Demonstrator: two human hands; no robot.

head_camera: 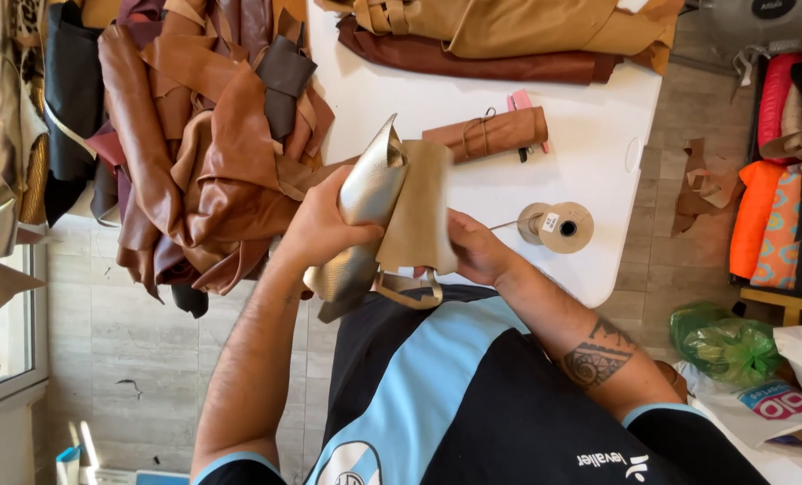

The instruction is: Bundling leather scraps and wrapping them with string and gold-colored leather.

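Observation:
My left hand (322, 226) grips a rolled piece of pale gold metallic leather (369, 193) whose tan suede back (419, 211) faces me. My right hand (477, 250) holds the right edge of the same piece from underneath. A thin tan leather strap (407, 289) loops below the roll, close to my chest. I hold the piece above the near edge of the white table (589, 144).
A rolled brown leather pouch (495, 133) tied with cord and a cardboard spool of thread (558, 226) lie on the table. Brown leather hides (212, 153) hang at left, tan and dark hides (509, 36) at the table's far end. A green plastic bag (724, 341) sits at right.

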